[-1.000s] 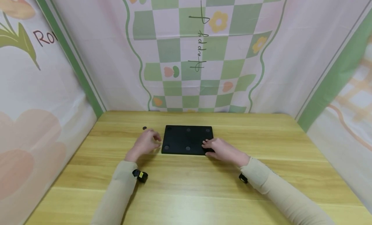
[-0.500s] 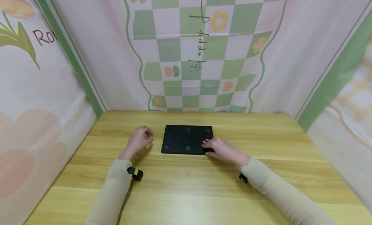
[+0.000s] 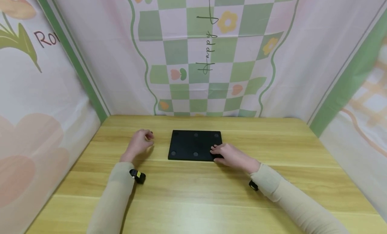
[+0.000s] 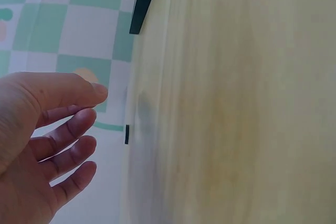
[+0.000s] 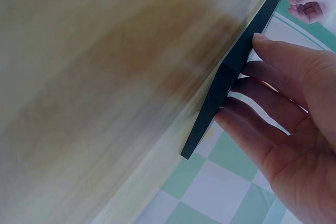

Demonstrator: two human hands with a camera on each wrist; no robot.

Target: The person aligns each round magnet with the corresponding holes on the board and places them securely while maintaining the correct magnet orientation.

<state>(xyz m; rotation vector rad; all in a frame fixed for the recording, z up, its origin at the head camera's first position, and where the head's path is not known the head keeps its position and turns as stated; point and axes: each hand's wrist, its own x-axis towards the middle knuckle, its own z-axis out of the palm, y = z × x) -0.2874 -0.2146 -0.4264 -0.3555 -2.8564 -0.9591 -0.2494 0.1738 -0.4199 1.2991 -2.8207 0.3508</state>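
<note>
A thin black rectangular board [image 3: 187,143] lies flat on the table, with several small round dark discs on its upper face. My right hand [image 3: 231,155] rests on its near right corner. In the right wrist view, the right fingertips [image 5: 224,113] touch the upper face of the board [image 5: 210,106], and the thumb is at its edge. Left of the board, my left hand [image 3: 139,142] hovers with loosely bent fingers and holds nothing visible. A small black disc [image 4: 127,134] lies on the table just beyond the left fingertips, apart from them; the hand partly hides it in the head view.
The wooden table [image 3: 193,193] extends around the board on all sides. A patterned curtain [image 3: 211,59] hangs along the table's back edge, and more curtains [image 3: 39,126] stand at both sides. Each wrist carries a small black camera [image 3: 138,176] on a band.
My left hand has moved left and slightly back, away from the board's left edge toward the loose disc. My right hand and the board have stayed in place.
</note>
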